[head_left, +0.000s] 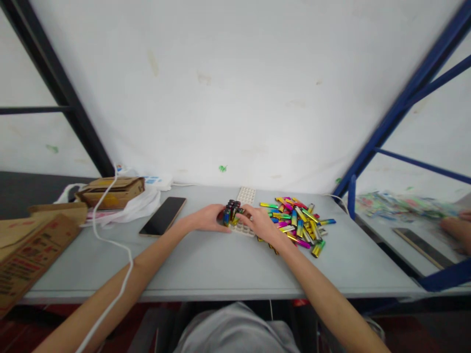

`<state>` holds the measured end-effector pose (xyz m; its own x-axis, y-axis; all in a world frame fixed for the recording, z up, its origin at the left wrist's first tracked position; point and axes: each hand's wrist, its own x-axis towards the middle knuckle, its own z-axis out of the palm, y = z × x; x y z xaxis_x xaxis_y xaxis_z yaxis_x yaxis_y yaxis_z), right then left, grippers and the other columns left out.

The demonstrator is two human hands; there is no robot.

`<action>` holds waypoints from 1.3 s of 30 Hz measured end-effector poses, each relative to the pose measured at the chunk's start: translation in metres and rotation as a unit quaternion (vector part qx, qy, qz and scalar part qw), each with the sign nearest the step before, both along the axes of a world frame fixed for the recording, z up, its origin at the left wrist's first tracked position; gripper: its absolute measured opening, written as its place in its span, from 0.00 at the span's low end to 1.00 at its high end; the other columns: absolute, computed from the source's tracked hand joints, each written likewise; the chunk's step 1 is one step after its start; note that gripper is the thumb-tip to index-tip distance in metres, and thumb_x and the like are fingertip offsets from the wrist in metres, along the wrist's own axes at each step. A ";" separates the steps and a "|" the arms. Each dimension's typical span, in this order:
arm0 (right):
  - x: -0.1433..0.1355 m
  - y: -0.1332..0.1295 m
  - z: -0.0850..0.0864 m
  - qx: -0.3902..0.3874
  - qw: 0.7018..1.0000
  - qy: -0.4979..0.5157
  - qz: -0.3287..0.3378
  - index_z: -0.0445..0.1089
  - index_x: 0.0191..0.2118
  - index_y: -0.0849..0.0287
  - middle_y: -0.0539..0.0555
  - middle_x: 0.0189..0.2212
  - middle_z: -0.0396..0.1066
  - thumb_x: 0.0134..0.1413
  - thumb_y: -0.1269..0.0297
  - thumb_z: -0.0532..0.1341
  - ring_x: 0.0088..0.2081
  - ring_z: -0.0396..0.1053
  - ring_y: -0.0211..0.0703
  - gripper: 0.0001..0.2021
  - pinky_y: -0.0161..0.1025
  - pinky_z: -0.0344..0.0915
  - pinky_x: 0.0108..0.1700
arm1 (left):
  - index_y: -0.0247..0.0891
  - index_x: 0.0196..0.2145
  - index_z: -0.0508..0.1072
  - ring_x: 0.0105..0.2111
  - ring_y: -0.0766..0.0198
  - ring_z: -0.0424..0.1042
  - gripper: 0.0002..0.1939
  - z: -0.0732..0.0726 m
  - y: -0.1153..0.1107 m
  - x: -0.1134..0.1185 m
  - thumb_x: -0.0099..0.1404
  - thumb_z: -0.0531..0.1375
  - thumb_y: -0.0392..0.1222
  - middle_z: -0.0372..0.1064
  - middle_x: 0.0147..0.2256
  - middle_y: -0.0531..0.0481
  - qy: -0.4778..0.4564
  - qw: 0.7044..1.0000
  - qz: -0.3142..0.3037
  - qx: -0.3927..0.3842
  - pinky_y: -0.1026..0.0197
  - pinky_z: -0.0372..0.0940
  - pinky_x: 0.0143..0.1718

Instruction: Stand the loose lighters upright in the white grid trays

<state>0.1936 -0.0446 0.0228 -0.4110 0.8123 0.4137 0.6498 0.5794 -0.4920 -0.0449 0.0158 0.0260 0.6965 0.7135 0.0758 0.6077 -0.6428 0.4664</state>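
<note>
In the middle of the table, my left hand [213,218] is curled around the left side of an upright cluster of dark-topped, metallic-coloured lighters [231,211]. My right hand [259,223] meets the cluster from the right, its bent fingers closed against it. The fingers partly hide the lighters, so single pieces are hard to make out. Beneath and behind the hands lies a pale tray with rows of small cells [246,195]. Just right of my right hand spreads a loose pile of shiny tubes [300,220] in gold, blue, green, pink and silver.
To the left lie a dark phone [163,215], a white plastic bag [142,208] and cardboard boxes [114,192]. A white cable [127,250] hangs across my left forearm. A blue metal frame [382,127] stands at right, with another person's hand [456,233] beyond it.
</note>
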 end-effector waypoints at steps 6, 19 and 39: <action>-0.010 -0.001 -0.003 0.005 0.999 -0.054 0.000 0.72 0.49 0.57 0.55 0.34 0.78 0.70 0.57 0.59 0.32 0.74 0.44 0.11 0.36 0.61 0.36 | 0.37 0.49 0.76 0.39 0.50 0.75 0.34 -0.001 0.001 -0.001 0.52 0.69 0.64 0.78 0.42 0.47 -0.013 0.999 -0.029 -0.007 0.59 0.66 0.40; 0.060 0.019 0.018 0.026 0.981 -0.137 -0.138 0.77 0.46 0.60 0.58 0.41 0.80 0.75 0.64 0.51 0.46 0.74 0.47 0.16 0.41 0.63 0.54 | 0.37 0.45 0.75 0.35 0.54 0.71 0.33 0.002 -0.001 0.000 0.52 0.69 0.65 0.75 0.38 0.46 0.010 1.000 -0.012 -0.007 0.57 0.64 0.36; 0.088 0.040 0.008 -0.015 0.980 0.041 -0.193 0.70 0.56 0.57 0.48 0.25 0.73 0.68 0.55 0.55 0.28 0.70 0.42 0.18 0.37 0.63 0.35 | 0.36 0.43 0.73 0.35 0.53 0.71 0.32 0.002 -0.001 0.001 0.51 0.69 0.64 0.75 0.39 0.43 0.021 1.000 -0.007 0.011 0.55 0.65 0.38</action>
<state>0.2818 -0.0043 0.0308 -0.0363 0.9131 0.4062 0.7758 0.2819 -0.5645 -0.0444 0.0151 0.0278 0.7090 0.7025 0.0627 0.6176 -0.6613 0.4258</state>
